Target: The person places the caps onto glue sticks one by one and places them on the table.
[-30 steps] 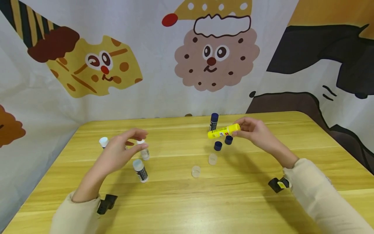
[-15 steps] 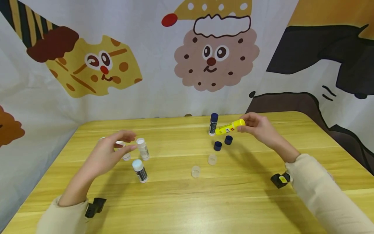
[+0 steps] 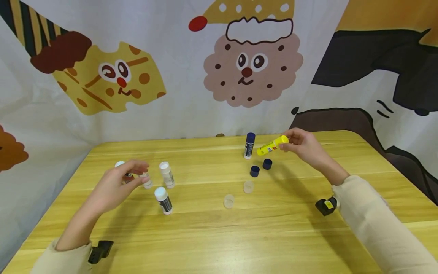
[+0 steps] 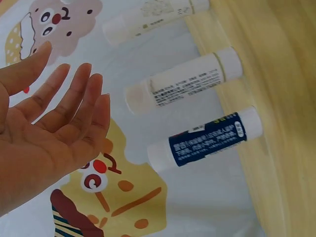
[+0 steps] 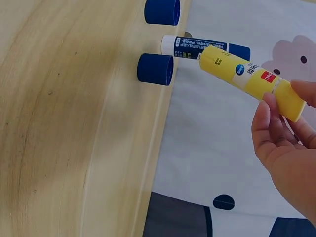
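My right hand pinches a yellow glue stick by its cap end, holding it tilted above the table; the right wrist view shows thumb and fingers on the yellow cap. Just left of it stands a glue stick with a dark blue cap. My left hand hovers with relaxed fingers, holding nothing. Around it stand several uncapped glue sticks: a white one, a dark-labelled one, another white one and a blue-labelled one, the last two partly hidden behind the hand in the head view.
Two dark blue caps lie near the right hand. Nearer the middle are two clear caps. The wooden table ends at a cartoon-printed cloth behind.
My left hand has drawn back leftward and down, uncovering the white glue sticks. My right hand has carried the yellow glue stick right and slightly up, away from the blue-capped one.
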A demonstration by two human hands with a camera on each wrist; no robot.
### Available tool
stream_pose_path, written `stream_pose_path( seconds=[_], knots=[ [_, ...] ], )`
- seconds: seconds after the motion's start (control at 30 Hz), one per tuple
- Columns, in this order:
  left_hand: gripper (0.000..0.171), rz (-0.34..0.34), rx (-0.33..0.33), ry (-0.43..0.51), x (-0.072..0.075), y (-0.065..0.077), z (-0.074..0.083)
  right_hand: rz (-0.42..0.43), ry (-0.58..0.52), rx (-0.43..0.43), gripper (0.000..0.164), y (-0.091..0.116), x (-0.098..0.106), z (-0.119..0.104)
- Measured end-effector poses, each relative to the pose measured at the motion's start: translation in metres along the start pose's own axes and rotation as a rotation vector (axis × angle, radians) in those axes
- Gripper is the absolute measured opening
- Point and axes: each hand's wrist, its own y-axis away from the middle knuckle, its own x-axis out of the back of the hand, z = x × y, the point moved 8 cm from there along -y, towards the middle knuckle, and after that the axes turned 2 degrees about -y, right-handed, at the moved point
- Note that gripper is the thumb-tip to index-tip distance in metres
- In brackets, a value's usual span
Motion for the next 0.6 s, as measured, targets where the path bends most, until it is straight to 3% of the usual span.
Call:
stream_pose_path(
  seconds=[0.6],
  knots=[
    [0.029, -0.064, 0.060, 0.067, -0.013, 0.008, -0.024, 0.003, 0.051, -0.055, 0.029, -0.015, -0.004, 0.015]
  ],
)
